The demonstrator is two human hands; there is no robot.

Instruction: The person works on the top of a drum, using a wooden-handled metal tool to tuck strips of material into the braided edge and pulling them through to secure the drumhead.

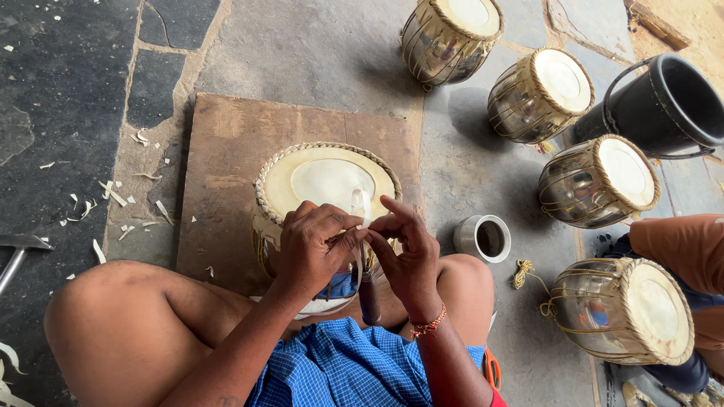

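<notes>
A metal-bodied drum with a cream skin head and braided rim stands between my knees on a brown board. Over its near edge, my left hand and my right hand meet, fingers pinched together on a thin pale strip. A tool with a dark wooden handle hangs down between the hands; which hand bears it is not clear. My right wrist wears a beaded bracelet.
Several similar drums stand and lie to the right. A black bucket is at the far right, a small metal cup by my right knee. Another person's orange sleeve shows at right. A hammer lies at left among pale shavings.
</notes>
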